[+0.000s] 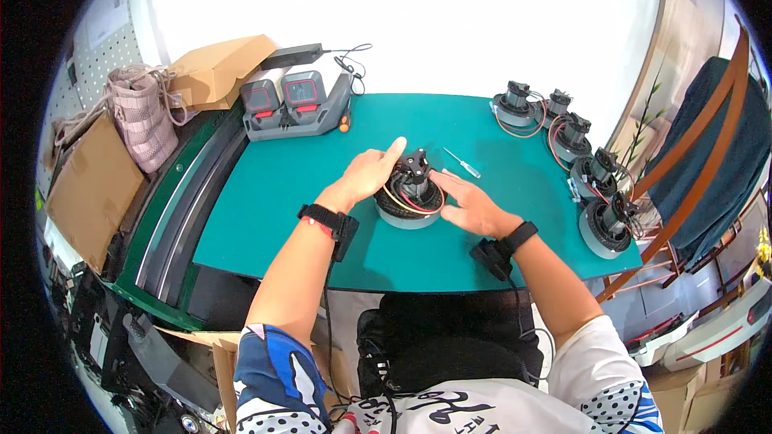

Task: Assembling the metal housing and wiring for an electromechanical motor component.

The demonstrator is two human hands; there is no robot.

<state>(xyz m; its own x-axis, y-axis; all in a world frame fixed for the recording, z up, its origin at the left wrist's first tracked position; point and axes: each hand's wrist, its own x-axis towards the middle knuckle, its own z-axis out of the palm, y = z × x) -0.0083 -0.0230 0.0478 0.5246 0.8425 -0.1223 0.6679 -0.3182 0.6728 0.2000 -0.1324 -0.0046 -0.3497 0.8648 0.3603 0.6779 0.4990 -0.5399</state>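
In front of me on the green table stands a motor unit (408, 219) with a pale grey round base, a black finned part and a dark upright top. Red and yellowish wires (410, 206) loop around it. My left hand (371, 175) grips the unit's left side, some of its fingers hidden behind the black top. On the other side, my right hand (476, 206) has its fingers stretched out and its thumb apart. Its fingertips touch the unit near the wires. A small screwdriver (463, 164) with a clear handle lies just beyond the right hand.
Several similar motor units (605, 229) line the table's right edge. At the back left, a grey charger (299, 116) carries two battery packs, with an orange object (344, 123) beside it. Cardboard boxes (217, 72) and a pink bag (143, 116) stand farther left. Cables hang from both wrist straps.
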